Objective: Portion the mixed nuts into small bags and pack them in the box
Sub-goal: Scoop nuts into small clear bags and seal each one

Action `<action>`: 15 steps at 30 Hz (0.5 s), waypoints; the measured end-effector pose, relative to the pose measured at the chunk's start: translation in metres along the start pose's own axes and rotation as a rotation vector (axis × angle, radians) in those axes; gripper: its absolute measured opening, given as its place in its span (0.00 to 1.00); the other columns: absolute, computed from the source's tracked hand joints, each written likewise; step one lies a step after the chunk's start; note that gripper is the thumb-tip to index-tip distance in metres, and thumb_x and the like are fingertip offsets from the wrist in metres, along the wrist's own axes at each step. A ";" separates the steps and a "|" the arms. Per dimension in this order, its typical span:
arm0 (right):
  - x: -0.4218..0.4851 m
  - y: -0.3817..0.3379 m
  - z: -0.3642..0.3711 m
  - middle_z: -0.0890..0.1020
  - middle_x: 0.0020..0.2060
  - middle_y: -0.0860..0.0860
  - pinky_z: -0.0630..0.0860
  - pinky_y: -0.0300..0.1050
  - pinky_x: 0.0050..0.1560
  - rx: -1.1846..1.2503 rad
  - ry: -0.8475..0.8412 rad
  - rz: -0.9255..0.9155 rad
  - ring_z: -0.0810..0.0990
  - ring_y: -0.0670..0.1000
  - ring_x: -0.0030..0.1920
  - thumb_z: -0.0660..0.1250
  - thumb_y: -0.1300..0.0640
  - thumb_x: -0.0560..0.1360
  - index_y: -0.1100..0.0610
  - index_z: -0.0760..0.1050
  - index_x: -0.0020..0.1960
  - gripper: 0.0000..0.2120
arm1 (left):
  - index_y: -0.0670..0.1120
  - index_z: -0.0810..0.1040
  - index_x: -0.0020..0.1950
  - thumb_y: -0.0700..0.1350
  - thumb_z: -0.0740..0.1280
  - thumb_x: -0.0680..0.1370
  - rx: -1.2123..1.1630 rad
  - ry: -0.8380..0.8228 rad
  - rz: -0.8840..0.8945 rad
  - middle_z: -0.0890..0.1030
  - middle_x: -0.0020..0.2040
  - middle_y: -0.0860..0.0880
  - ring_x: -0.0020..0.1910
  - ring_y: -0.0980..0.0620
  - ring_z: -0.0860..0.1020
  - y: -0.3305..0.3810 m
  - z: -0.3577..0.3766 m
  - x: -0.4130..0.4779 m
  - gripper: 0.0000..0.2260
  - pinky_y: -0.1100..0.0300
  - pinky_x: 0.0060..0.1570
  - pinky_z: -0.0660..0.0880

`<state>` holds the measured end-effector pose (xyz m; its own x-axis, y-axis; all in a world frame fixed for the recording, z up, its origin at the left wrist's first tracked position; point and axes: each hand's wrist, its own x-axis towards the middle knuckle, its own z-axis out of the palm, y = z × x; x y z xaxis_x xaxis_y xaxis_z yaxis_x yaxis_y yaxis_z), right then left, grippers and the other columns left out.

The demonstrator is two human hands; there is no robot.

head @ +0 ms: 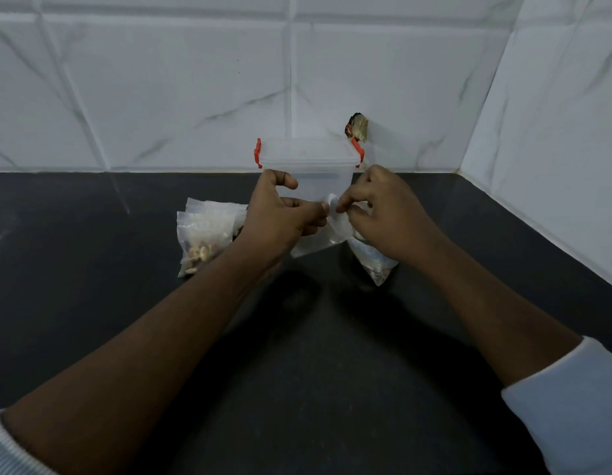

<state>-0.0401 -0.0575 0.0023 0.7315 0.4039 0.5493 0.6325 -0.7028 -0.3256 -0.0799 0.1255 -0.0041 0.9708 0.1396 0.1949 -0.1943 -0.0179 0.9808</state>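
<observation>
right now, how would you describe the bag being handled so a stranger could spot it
On the black counter, find the clear box with orange clips by the tiled wall. Right in front of it, the left hand and right hand pinch a small clear bag. Unlike the nut bags lying either side, it looks empty.

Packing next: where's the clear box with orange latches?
Head view: the box stands centre-back on the counter near the tiled wall, behind the left hand and right hand.

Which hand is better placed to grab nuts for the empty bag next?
Probably the right hand: it sits directly above the nut bag; the left hand is farther away, pinching the empty bag.
</observation>
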 end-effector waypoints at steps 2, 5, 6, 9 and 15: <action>-0.001 -0.002 -0.002 0.80 0.43 0.44 0.69 0.27 0.42 0.076 -0.013 0.041 0.77 0.42 0.42 0.69 0.59 0.78 0.52 0.87 0.50 0.08 | 0.50 0.67 0.57 0.37 0.75 0.76 0.046 -0.002 0.006 0.86 0.41 0.42 0.42 0.44 0.85 0.002 0.002 -0.002 0.20 0.51 0.48 0.83; -0.002 -0.004 -0.005 0.87 0.39 0.48 0.81 0.48 0.41 0.388 -0.040 0.205 0.84 0.55 0.39 0.70 0.59 0.78 0.53 0.87 0.48 0.07 | 0.50 0.68 0.58 0.37 0.75 0.76 0.098 -0.008 0.033 0.86 0.42 0.41 0.44 0.43 0.86 0.003 0.004 -0.004 0.20 0.50 0.49 0.84; -0.002 -0.004 -0.004 0.87 0.39 0.49 0.81 0.51 0.40 0.440 -0.053 0.231 0.84 0.58 0.38 0.71 0.59 0.77 0.52 0.87 0.48 0.07 | 0.50 0.68 0.58 0.38 0.76 0.76 0.103 -0.011 0.047 0.86 0.42 0.41 0.44 0.42 0.86 0.004 0.004 -0.004 0.20 0.49 0.49 0.84; -0.003 -0.003 -0.002 0.85 0.36 0.39 0.76 0.33 0.42 0.326 -0.114 0.169 0.83 0.37 0.38 0.72 0.60 0.77 0.52 0.87 0.54 0.09 | 0.51 0.68 0.57 0.39 0.76 0.76 0.115 -0.021 0.065 0.86 0.42 0.42 0.44 0.43 0.86 0.004 0.005 -0.005 0.19 0.48 0.50 0.84; -0.003 -0.006 -0.006 0.82 0.28 0.36 0.70 0.28 0.39 0.380 -0.147 0.203 0.79 0.33 0.31 0.72 0.64 0.75 0.56 0.86 0.53 0.09 | 0.50 0.77 0.59 0.44 0.71 0.79 0.369 -0.079 0.201 0.85 0.46 0.49 0.47 0.50 0.84 0.001 0.002 -0.004 0.09 0.45 0.53 0.83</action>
<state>-0.0476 -0.0583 0.0066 0.8613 0.3786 0.3388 0.5010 -0.5226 -0.6898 -0.0838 0.1230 -0.0038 0.9292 0.0207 0.3689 -0.3318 -0.3923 0.8579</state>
